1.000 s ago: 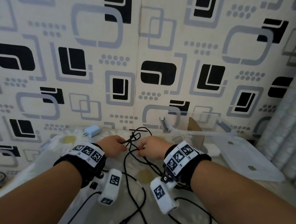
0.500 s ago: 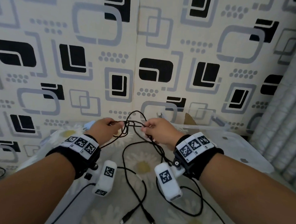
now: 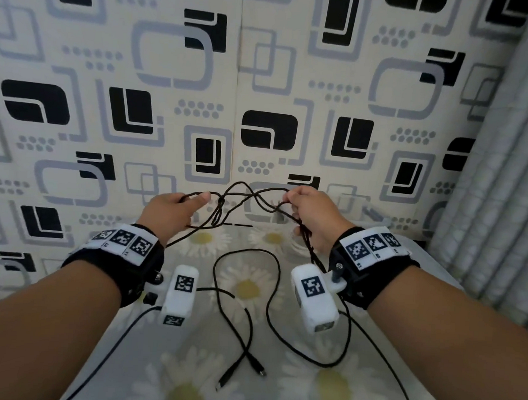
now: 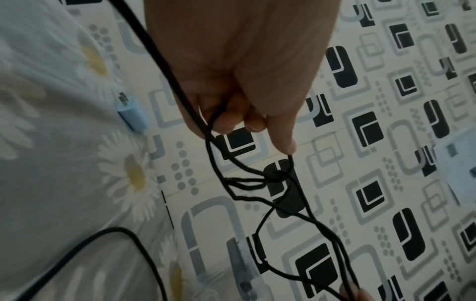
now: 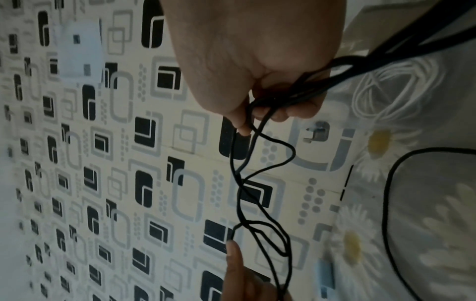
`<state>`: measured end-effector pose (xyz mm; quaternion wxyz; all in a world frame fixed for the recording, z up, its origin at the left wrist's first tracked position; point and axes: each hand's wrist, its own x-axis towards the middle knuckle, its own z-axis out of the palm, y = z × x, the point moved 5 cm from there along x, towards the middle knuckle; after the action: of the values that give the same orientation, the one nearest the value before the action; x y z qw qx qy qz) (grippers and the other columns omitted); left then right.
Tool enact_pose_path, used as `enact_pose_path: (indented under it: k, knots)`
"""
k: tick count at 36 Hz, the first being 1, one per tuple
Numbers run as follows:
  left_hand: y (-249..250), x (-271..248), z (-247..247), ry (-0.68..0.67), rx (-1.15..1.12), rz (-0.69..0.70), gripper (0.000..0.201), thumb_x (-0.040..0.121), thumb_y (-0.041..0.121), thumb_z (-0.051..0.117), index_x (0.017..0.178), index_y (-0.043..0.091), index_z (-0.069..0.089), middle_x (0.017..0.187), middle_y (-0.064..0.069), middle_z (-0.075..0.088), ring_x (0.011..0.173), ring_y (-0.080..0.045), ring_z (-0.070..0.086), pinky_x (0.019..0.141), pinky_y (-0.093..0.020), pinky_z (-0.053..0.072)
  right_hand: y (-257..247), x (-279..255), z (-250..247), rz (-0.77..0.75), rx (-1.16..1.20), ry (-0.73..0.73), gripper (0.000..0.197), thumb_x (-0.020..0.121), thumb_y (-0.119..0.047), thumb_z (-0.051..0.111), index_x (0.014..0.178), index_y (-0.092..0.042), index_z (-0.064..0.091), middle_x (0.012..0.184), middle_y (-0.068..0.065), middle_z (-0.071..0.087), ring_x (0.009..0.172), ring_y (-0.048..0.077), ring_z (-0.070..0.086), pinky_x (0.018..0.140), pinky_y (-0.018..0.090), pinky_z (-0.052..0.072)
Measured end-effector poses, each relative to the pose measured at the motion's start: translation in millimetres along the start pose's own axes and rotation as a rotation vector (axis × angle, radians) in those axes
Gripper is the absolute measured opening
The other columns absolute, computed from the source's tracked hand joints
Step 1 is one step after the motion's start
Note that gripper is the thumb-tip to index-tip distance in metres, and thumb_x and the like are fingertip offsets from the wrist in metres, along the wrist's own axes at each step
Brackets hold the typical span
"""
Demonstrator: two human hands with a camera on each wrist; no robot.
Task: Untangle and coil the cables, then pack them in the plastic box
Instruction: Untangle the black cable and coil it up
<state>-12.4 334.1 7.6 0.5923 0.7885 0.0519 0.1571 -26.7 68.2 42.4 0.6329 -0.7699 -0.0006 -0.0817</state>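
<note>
Thin black cables [image 3: 226, 204], knotted mid-air between raised hands, strands crossing at a tight knot; loose ends trailing down in loops onto the table, plugs lying flat.

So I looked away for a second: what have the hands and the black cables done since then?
Both hands rose from the table and drew apart, stretching the tangled black cables between them. The left hand and right hand keep pinching the strands on either side of the knot. The loose ends still trail on the daisy tablecloth.
</note>
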Motion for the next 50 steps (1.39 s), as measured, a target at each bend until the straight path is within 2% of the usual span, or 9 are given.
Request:
enact_pose_path:
  k: [6, 11, 18, 23, 32, 35, 39, 45, 50]
  knots:
    - [23, -14, -3, 0.037, 0.072, 0.070, 0.056, 0.080, 0.061, 0.066, 0.085, 0.005, 0.063, 0.073, -0.007, 0.052, 0.066, -0.019, 0.045, 0.062, -0.028, 0.036, -10, -1, -14, 0.075, 0.174, 0.076, 0.023, 0.095, -0.017, 0.045, 0.081, -0.019, 0.064, 0.074, -0.001, 0.048, 0.066, 0.016, 0.043, 0.053, 0.027, 0.041]
    - [24, -16, -4, -0.018, -0.112, -0.007, 0.045, 0.073, 0.062, 0.072, 0.091, 0.020, 0.069, 0.082, -0.004, 0.061, 0.082, -0.020, 0.056, 0.086, -0.033, 0.048, -11, -1, -25, 0.164, 0.324, 0.131, 0.020, 0.095, -0.014, 0.047, 0.081, -0.014, 0.061, 0.075, 0.003, 0.055, 0.059, 0.013, 0.047, 0.050, 0.026, 0.043]
    - [29, -21, 2, -0.080, -0.420, -0.088, 0.032, 0.079, 0.033, 0.079, 0.099, 0.011, 0.068, 0.066, 0.005, 0.056, 0.075, -0.011, 0.058, 0.081, -0.031, 0.056, -5, -3, -34, 0.188, 0.426, 0.159, 0.020, 0.098, -0.015, 0.044, 0.085, -0.014, 0.060, 0.069, -0.002, 0.048, 0.059, 0.011, 0.053, 0.053, 0.028, 0.047]
    - [39, -26, 7, -0.157, -0.378, 0.019, 0.022, 0.086, 0.029, 0.073, 0.095, 0.010, 0.066, 0.091, -0.005, 0.064, 0.088, -0.014, 0.063, 0.084, -0.029, 0.055, -7, -5, -38, 0.138, 0.518, 0.148, 0.019, 0.097, -0.014, 0.045, 0.084, -0.014, 0.060, 0.067, 0.000, 0.048, 0.055, 0.014, 0.055, 0.069, 0.035, 0.054]
    - [42, -34, 10, -0.286, -0.179, 0.208, 0.025, 0.087, 0.008, 0.069, 0.080, 0.018, 0.047, 0.097, 0.002, 0.063, 0.092, -0.010, 0.065, 0.090, -0.033, 0.051, -7, -6, -44, 0.083, 0.632, 0.054, 0.022, 0.100, -0.020, 0.044, 0.085, -0.017, 0.060, 0.072, -0.001, 0.054, 0.063, 0.016, 0.059, 0.067, 0.031, 0.050]
    - [43, -38, 13, -0.326, -0.180, 0.249, 0.031, 0.086, -0.005, 0.065, 0.085, 0.018, 0.044, 0.107, -0.005, 0.061, 0.105, -0.017, 0.067, 0.086, -0.032, 0.052, -5, -7, -42, 0.099, 0.564, 0.044, 0.018, 0.096, -0.020, 0.048, 0.082, -0.017, 0.059, 0.068, -0.002, 0.055, 0.060, 0.016, 0.059, 0.063, 0.030, 0.047]
    - [50, -36, 13, -0.258, -0.202, 0.298, 0.026, 0.095, -0.003, 0.053, 0.084, 0.016, 0.041, 0.104, -0.011, 0.068, 0.095, -0.014, 0.071, 0.071, -0.021, 0.056, -8, -9, -41, 0.076, 0.196, 0.079, 0.014, 0.084, -0.024, 0.053, 0.073, -0.018, 0.059, 0.060, -0.005, 0.058, 0.069, 0.019, 0.057, 0.068, 0.032, 0.040]
    - [60, -36, 14, -0.178, -0.162, 0.388, 0.028, 0.097, -0.004, 0.047, 0.085, 0.019, 0.039, 0.093, -0.004, 0.066, 0.079, -0.008, 0.071, 0.062, -0.022, 0.051, -26, -16, -36, -0.155, -0.040, 0.186, 0.021, 0.094, -0.029, 0.049, 0.114, -0.024, 0.053, 0.099, -0.008, 0.055, 0.084, 0.008, 0.053, 0.066, 0.023, 0.038]
    - [67, -39, 20, -0.193, -0.111, 0.426, 0.028, 0.097, -0.005, 0.045, 0.083, 0.019, 0.039, 0.091, -0.003, 0.065, 0.074, -0.005, 0.070, 0.058, -0.019, 0.049, -58, -24, -30, -0.453, -0.201, 0.183, 0.025, 0.092, -0.021, 0.049, 0.112, -0.030, 0.059, 0.111, -0.007, 0.058, 0.084, 0.007, 0.055, 0.079, 0.030, 0.049]
